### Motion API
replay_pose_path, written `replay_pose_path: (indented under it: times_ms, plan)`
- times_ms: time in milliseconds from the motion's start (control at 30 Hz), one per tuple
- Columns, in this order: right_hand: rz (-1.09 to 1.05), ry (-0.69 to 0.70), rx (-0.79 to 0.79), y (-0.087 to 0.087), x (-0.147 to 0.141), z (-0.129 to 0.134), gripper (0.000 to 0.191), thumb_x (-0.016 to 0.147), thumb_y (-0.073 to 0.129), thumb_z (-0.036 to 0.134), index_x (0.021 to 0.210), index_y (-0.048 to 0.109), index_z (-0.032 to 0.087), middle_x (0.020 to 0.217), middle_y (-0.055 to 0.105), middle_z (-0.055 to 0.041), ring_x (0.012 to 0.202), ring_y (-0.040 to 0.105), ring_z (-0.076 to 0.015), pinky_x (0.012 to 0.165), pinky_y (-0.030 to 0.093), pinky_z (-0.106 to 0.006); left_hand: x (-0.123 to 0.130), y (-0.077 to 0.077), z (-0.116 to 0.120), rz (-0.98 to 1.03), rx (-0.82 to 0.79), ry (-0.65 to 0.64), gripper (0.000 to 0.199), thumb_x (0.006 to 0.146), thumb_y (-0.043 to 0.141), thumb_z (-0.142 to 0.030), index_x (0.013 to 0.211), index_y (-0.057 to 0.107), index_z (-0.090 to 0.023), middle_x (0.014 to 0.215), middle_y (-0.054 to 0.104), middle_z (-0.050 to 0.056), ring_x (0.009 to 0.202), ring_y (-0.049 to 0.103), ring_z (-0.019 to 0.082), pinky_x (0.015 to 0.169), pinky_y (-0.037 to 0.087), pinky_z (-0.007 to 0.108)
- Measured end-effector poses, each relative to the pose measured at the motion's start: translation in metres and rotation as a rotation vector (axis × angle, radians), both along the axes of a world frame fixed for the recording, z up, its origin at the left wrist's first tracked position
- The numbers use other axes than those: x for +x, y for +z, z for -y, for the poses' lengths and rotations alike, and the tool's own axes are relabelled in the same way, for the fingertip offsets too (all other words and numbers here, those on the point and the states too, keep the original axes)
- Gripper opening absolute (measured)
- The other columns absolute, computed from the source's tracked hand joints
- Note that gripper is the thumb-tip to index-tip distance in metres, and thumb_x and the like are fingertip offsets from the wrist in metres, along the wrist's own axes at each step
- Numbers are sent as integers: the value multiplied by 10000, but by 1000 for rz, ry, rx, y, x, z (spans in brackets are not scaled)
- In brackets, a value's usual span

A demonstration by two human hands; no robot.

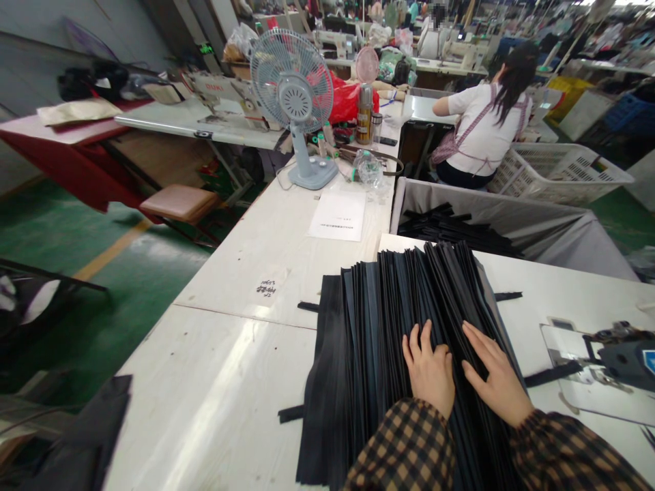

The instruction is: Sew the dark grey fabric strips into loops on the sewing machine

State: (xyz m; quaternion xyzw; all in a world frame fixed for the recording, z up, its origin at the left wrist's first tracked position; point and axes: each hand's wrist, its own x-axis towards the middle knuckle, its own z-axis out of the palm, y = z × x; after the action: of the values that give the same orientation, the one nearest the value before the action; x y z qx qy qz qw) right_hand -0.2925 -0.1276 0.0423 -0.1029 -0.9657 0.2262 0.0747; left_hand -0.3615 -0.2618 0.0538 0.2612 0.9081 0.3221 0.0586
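A wide row of dark fabric pieces [363,341], black and dark blue, lies overlapped on the white table in the head view. On its middle rests my left hand [430,372], fingers apart and slightly bent, pressing on the cloth. Just to the right, my right hand [496,375] lies on the same pieces with its fingers stretched out. The hands are close but do not touch. Dark strips stick out from under the row at both sides; one strip [555,373] reaches the sewing machine [624,358] at the right.
A grey fan [314,170], a paper sheet [338,216], a flask [364,116] and plastic bottles stand or lie farther along the table [215,354]. Beyond the row, a grey-lined bin [552,225] holds dark pieces. A seated person [475,129] is near a white basket [568,170].
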Motion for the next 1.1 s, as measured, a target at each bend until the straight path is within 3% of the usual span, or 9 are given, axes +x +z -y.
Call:
replay_pose_path:
  times_ms: [67, 233, 367, 500, 700, 1100]
  plan:
    - [-4, 1, -2, -1, 0, 0, 571, 804, 399, 279, 1336, 198, 229, 1357, 290, -46, 1220, 298, -211, 994, 299, -428, 0, 2, 1, 10, 0, -14, 154, 770, 479, -170, 886, 568, -221, 1374, 276, 3, 1286, 154, 263, 1048, 159, 539]
    - [-11, 4, -3, -2, 1, -1, 572, 803, 395, 280, 1338, 200, 231, 1348, 307, -55, 1215, 309, -222, 977, 316, -443, 1, 6, 4, 14, 7, -19, 348, 672, 573, -129, 1007, 523, -211, 1397, 229, 30, 1287, 146, 274, 1048, 145, 552]
    - [-20, 5, 1, -2, 1, -1, 566, 805, 392, 291, 1337, 206, 233, 1346, 312, -60, 1207, 322, -230, 965, 328, -451, -1, 5, 4, -6, 22, -36, 121, 788, 486, -240, 867, 577, -239, 1385, 263, -14, 1283, 160, 275, 1028, 150, 581]
    - [-13, 6, -19, -1, 1, 0, 558, 814, 389, 289, 1336, 201, 234, 1358, 288, -55, 1218, 302, -224, 981, 309, -450, 0, 5, 2, -8, 6, -33, 86, 760, 516, -238, 819, 577, -220, 1386, 261, -3, 1284, 153, 286, 1033, 148, 576]
    - [-3, 7, -24, -1, 0, 0, 565, 812, 390, 290, 1339, 191, 238, 1355, 294, -47, 1223, 293, -224, 982, 310, -451, 3, 10, -1, -29, -41, 17, 322, 692, 528, -128, 1008, 518, -188, 1402, 223, 52, 1285, 160, 290, 1034, 152, 582]
    - [-15, 4, -15, -1, 0, 0, 555, 821, 386, 305, 1339, 198, 233, 1357, 296, -50, 1222, 300, -223, 979, 316, -449, 4, 10, 0, -38, -32, 13, 377, 714, 497, -129, 1086, 497, -193, 1397, 236, 55, 1280, 180, 286, 1034, 180, 573]
